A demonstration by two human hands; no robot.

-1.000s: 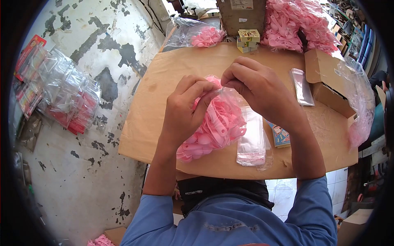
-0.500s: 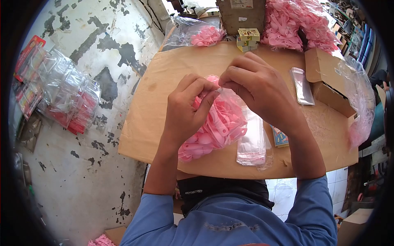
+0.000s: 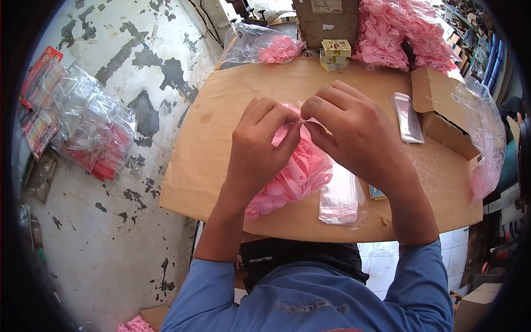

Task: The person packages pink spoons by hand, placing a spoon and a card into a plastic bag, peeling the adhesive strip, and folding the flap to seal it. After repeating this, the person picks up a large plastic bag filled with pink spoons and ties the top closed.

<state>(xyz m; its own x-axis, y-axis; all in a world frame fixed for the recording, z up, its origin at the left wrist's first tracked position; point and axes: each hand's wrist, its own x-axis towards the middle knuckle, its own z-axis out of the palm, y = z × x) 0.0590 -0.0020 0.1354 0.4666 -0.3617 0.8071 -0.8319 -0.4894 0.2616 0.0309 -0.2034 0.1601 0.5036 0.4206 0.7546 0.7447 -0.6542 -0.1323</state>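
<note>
A clear plastic bag (image 3: 298, 176) packed with pink plastic spoon-like pieces stands on the table in front of me. My left hand (image 3: 260, 141) is closed in a pinch at the bag's gathered top. Meeting it there, my right hand (image 3: 354, 130) also pinches the twisted plastic between thumb and index finger. The fingertips of both hands nearly touch above the bag, and they hide part of its neck. Just right of the bag lies a stack of flat clear plastic sleeves (image 3: 338, 199), partly under my right forearm.
At the back stand large bags of pink pieces (image 3: 387, 39), small yellow boxes (image 3: 335, 52) and a smaller open bag (image 3: 279, 50). On the right are an open cardboard box (image 3: 448, 110) and another sleeve pack (image 3: 408, 119). Packaged goods (image 3: 88, 122) hang or lie at the left.
My right hand has come down slightly, and my left hand has shifted a little right. The fingertips are now closer together at the bag's neck.
</note>
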